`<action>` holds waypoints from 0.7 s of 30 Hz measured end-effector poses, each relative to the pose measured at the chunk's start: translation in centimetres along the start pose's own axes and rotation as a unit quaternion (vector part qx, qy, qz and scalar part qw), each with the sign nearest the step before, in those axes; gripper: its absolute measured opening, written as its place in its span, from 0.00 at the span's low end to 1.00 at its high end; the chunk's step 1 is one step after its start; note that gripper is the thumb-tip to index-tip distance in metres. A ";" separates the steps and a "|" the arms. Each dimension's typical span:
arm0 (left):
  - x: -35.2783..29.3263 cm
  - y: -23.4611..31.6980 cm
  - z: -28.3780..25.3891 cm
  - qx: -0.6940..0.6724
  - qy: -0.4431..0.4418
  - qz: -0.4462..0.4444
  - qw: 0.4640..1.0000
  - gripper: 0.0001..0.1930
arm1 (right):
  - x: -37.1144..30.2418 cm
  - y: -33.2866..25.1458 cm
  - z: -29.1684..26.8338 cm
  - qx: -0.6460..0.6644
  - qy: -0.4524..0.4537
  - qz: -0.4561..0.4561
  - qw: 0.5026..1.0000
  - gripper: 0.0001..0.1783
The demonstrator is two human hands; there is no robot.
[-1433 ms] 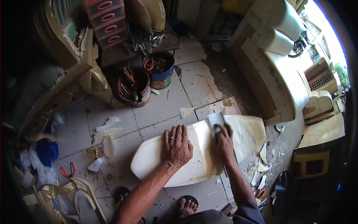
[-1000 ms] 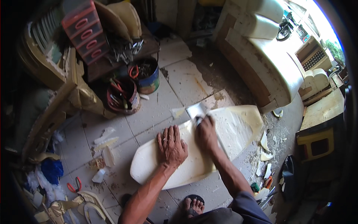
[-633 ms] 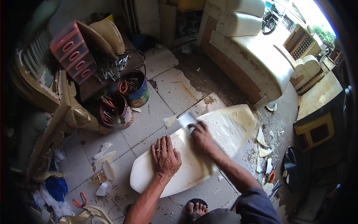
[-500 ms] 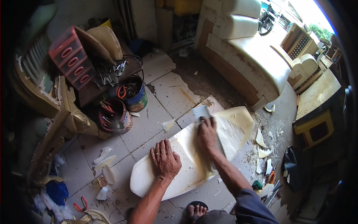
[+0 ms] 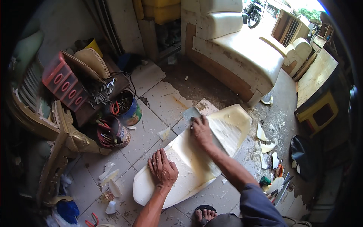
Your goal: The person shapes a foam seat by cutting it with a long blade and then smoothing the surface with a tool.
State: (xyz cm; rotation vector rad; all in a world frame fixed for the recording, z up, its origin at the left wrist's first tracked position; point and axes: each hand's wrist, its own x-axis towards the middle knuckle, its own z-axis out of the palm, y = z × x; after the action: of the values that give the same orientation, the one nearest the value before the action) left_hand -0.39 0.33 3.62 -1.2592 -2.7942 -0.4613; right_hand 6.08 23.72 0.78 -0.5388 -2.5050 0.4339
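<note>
Two bare hands are on a long, cream-coloured foam pad point(image 5: 189, 172), which lies slantwise on the tiled floor point(image 5: 151, 123) just beyond the sandalled foot point(image 5: 206, 214). The step in hand looks like smoothing its upper face. To do that well, the long, flat grey tool point(image 5: 192, 113) is best kept level, with pressure spread along its whole length so that no corner digs in; light, overlapping strokes should suit soft foam better than hard ones. The uneven, whiter patch near the far right end probably needs the most care, and loose crumbs are best brushed off so that high spots show. The bracing palm ought to stay clear of the tool's path.

As for the grip, the left hand point(image 5: 163, 172) holds nothing: it lies flat, palm down on the pad's near left part, fingers extended and only slightly parted. The right hand point(image 5: 201, 131) is closed over the tool, fingers pointing toward its far end, which juts past the pad's edge; whether a handle sits beneath the palm cannot be told.
</note>
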 end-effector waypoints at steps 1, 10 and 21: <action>0.1 0.5 0.1 -0.005 -0.008 -0.003 1.000 0.32 | -1.5 -0.4 1.4 0.051 -0.030 0.041 0.997 0.13; 0.3 0.0 0.7 -0.015 0.026 0.024 0.999 0.31 | -4.6 -3.1 3.7 0.066 -0.024 -0.046 0.996 0.13; -1.3 -1.4 1.3 -0.024 0.035 0.011 0.999 0.31 | -7.3 3.1 -2.3 -0.093 -0.073 -0.137 0.983 0.16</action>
State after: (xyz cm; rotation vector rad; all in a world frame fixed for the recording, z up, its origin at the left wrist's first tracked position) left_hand -0.45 -1.13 1.83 -1.2567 -2.7238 -0.5625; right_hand 13.94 23.50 -1.85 -0.2297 -2.7265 0.1389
